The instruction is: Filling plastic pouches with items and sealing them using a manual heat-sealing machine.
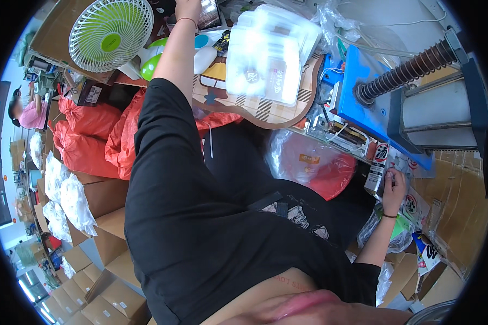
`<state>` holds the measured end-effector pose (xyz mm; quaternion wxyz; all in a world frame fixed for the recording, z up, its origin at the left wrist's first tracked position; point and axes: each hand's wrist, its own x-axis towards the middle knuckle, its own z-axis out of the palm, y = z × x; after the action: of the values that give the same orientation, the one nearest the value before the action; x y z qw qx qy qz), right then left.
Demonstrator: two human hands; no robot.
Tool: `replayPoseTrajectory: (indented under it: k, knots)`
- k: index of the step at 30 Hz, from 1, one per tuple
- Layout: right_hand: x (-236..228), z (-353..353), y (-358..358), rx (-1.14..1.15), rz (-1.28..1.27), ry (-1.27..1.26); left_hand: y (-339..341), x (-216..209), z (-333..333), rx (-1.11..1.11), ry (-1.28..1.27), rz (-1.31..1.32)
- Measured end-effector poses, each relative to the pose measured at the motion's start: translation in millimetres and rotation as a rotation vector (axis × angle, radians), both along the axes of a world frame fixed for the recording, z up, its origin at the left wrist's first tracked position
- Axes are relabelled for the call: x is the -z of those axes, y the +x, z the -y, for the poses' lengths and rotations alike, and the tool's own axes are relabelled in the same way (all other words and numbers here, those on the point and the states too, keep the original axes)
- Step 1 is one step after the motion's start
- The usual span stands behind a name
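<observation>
Patterned mat (279,112); left hand (188,10) cut off, right hand (394,189) beside canister (375,176); 2 grips unclear.

Left hand (188,8) cut off by upper edge; fingers not shown, contact can't be told. Right hand (394,190) partly curled away, contact with white-and-black package (375,176) can't be confirmed. Co-worker (33,112) at far left blurred, too small to be read. Clear sleeves (271,54) washed out by glare.

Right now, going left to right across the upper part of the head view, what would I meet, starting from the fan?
Green-and-white fan → left hand → stack of clear plastic bags → blue machine plate.
</observation>
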<state>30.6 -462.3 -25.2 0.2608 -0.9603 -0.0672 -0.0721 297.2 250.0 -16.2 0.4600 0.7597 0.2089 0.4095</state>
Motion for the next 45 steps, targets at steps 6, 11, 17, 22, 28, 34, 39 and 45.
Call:
replayPoseTrajectory:
  k: [6, 11, 17, 22, 28, 34, 39, 45]
  knots:
    - [-1, 0, 0, 0.007, -0.008, -0.016, 4, 19, -8, 0.402, -0.252, 0.192]
    - [-1, -1, -1, 0.005, 0.003, -0.019, -6, 6, 7, 0.348, -0.206, 0.1]
    - [1, 1, 0, 0.018, 0.012, -0.003, -32, -15, 29, 0.027, 0.156, -0.158]
    - [7, 7, -1, 0.044, 0.042, -0.056, -120, -38, 121, 0.021, 0.609, 0.063]
    - [18, 14, -6, 0.154, -0.005, 0.212, -258, 35, 265, 0.506, 0.989, -0.458]
    - [16, 22, -4, 0.1, 0.077, 0.103, -286, 54, 248, 0.598, 0.931, -0.436]
    - [9, 5, -10, 0.059, 0.339, 0.141, -284, 49, 244, 0.542, 1.092, -0.269]
    - [-31, -35, -41, 0.039, 0.259, 0.324, -307, 44, 298, 0.91, -0.27, -0.331]
